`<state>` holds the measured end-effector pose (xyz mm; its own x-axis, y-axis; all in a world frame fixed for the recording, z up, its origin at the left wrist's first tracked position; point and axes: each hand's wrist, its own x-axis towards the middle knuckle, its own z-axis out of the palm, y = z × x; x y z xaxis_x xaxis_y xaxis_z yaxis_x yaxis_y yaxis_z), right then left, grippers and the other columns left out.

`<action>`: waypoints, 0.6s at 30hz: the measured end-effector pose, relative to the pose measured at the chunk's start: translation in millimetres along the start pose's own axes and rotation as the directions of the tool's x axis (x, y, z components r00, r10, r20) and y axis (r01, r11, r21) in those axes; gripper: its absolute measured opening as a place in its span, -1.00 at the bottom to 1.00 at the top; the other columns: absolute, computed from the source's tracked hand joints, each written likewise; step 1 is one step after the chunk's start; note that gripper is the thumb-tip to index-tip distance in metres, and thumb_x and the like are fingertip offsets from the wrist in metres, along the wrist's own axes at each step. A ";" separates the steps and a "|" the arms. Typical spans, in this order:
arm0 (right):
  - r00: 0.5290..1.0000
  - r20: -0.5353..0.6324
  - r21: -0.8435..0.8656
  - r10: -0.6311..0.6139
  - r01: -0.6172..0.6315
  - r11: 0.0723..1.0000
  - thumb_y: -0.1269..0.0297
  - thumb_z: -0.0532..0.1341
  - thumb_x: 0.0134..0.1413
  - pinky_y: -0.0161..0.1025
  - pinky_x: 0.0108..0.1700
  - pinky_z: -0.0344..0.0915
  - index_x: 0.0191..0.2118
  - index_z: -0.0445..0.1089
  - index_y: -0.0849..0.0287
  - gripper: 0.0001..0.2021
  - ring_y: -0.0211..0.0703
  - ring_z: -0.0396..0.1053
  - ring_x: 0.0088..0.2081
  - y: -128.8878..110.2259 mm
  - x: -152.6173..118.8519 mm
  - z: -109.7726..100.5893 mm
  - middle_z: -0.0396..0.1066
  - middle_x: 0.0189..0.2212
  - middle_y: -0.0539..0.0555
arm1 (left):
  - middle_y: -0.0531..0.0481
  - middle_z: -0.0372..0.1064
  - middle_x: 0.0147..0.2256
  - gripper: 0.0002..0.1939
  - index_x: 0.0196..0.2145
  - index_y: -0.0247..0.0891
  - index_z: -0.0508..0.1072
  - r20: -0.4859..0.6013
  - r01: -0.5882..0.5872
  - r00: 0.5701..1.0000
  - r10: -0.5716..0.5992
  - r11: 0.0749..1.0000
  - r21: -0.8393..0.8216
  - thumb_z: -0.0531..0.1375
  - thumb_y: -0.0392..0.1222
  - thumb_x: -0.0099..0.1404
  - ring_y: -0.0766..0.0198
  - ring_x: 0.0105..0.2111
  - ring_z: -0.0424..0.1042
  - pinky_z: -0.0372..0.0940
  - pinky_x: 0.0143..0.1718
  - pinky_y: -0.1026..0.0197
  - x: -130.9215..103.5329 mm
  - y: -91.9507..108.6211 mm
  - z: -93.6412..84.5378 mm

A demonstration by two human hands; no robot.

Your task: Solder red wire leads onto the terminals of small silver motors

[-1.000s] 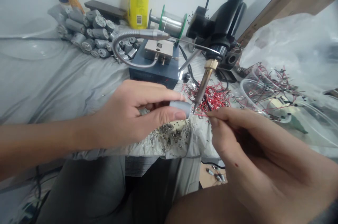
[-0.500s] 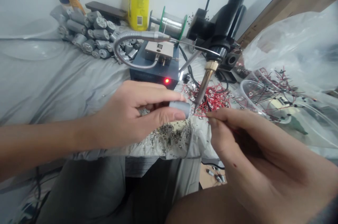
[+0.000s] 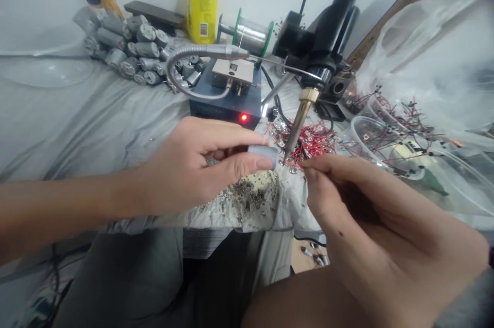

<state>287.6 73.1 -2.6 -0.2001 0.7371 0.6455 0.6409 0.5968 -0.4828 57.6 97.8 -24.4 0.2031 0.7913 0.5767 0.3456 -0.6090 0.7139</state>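
Between thumb and fingers, my left hand (image 3: 200,163) holds a small grey cylinder (image 3: 266,153) lying sideways, its end facing right. The tip of a mounted soldering iron (image 3: 296,130) points down just right of that end. My right hand (image 3: 358,204) pinches a thin red wire (image 3: 296,164) whose far end lies near the iron's tip. Whether tip, wire and cylinder touch is too small to tell. Behind the iron lies a pile of red wires (image 3: 314,142). Dark scraps (image 3: 250,196) are scattered below the cylinder.
A blue box with a red light (image 3: 224,109) and a solder spool (image 3: 252,34) stand behind my hands. Grey cylinders (image 3: 131,50) are heaped at the back left. Plastic tubs (image 3: 370,135) with wires and a clear bag (image 3: 428,39) lie right.
The clear bag at the right has changed shape and risen. My right hand has shifted very slightly, and the grey cylinder is tilted a little differently in my left hand.
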 end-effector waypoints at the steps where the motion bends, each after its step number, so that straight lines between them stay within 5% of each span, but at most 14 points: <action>1: 1.000 -0.002 -0.005 0.001 -0.001 1.000 0.30 0.23 0.50 -0.22 -0.47 0.31 -0.19 0.52 -0.02 -0.83 -0.22 0.35 -0.54 0.0 0.0 0.0 0.48 -0.48 -0.07 | 0.05 0.60 -0.45 -0.82 -0.11 -0.19 0.75 0.001 0.008 1.000 -0.008 1.000 -0.012 0.43 -0.08 0.43 0.29 -0.55 0.44 0.35 -0.49 0.19 -0.2 0.2 0.1; 18: 0.994 -0.095 -0.064 -0.049 0.043 0.997 0.40 0.35 0.36 -0.27 -0.50 0.33 -0.25 0.61 0.03 -0.86 -0.26 0.36 -0.53 -5.0 2.7 -2.7 0.51 -0.47 -0.04 | 0.10 0.63 -0.37 -0.87 -0.08 -0.08 0.72 0.027 -0.017 0.999 0.018 1.000 -0.022 0.41 -0.08 0.46 0.30 -0.52 0.50 0.40 -0.48 0.21 -0.9 -0.4 -1.0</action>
<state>285.9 71.2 3.2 -0.1595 0.6735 0.7218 0.6778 0.6063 -0.4159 56.3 97.2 -24.8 0.2338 0.7816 0.5783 0.3223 -0.6234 0.7124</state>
